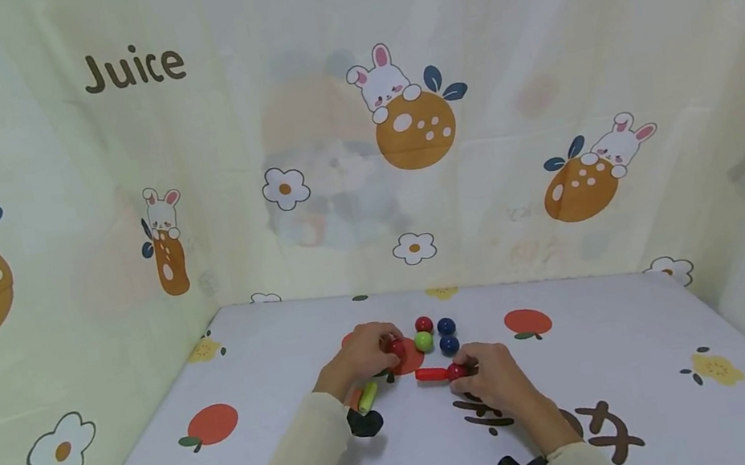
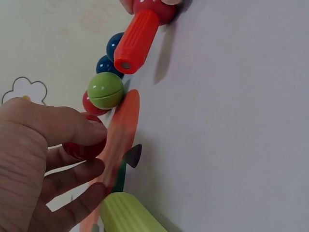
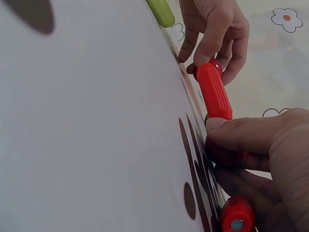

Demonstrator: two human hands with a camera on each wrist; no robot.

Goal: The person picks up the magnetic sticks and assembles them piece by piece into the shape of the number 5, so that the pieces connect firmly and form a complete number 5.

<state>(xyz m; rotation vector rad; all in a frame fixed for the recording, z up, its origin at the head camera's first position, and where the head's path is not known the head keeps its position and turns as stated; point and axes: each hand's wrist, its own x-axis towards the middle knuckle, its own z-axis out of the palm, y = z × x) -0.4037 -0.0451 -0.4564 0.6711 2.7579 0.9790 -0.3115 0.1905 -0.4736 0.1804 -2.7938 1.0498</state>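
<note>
My left hand (image 1: 365, 350) pinches a glossy red ball (image 2: 84, 145) between thumb and forefinger, with the other fingers loosely spread. My right hand (image 1: 494, 376) pinches another red ball (image 1: 457, 371), and a ribbed red stick (image 3: 215, 92) joined to it points left toward my left hand. In the left wrist view the stick's free end shows a small grey disc. A second red piece with a metal disc (image 3: 236, 217) sits by the lower fingers of my right hand; whether they touch it I cannot tell. A yellow-green stick (image 1: 368, 397) lies near my left wrist.
Just beyond my hands stand a red ball (image 1: 424, 324), a green ball (image 1: 423, 341) and two blue balls, one farther (image 1: 446, 326) and one nearer (image 1: 449, 345). A white printed cloth (image 1: 267, 444) covers the table, and printed curtains (image 1: 238, 124) hang behind and at both sides.
</note>
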